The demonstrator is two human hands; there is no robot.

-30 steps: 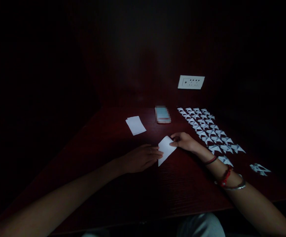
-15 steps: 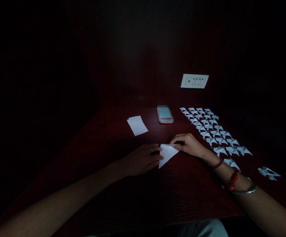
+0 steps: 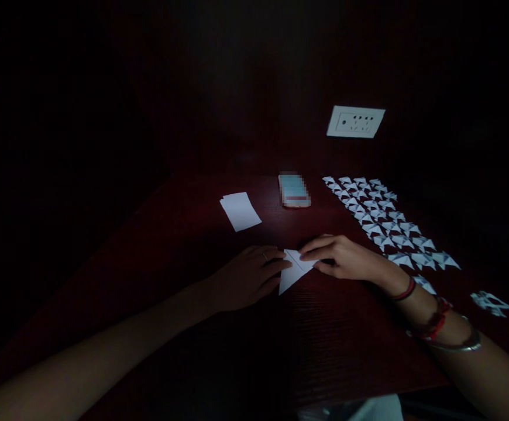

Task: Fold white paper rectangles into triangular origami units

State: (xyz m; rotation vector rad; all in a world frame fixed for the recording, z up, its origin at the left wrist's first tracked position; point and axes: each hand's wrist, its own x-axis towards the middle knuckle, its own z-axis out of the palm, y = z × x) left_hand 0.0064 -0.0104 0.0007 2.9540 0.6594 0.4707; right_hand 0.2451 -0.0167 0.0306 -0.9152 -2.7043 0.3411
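Observation:
A white sheet of paper, folded into a triangle, lies on the dark red table between my hands. A diagonal line, a crease or flap edge, shows across its upper part. My left hand rests flat at the paper's left side, fingers stretched out and fingertips on its edge. At the upper right corner, my right hand has its thumb and fingers closed on the paper, hiding that corner. Beyond them lies a small stack of white paper sheets.
A phone lies toward the back of the table. Rows of folded paper pieces fill the right side. Nearer, a bundle of white pieces lies beyond my right forearm. A socket panel is on the wall.
My right fingers have shifted lower and left on the paper. The diagonal line now shows on its face. The whole view has tilted slightly downward.

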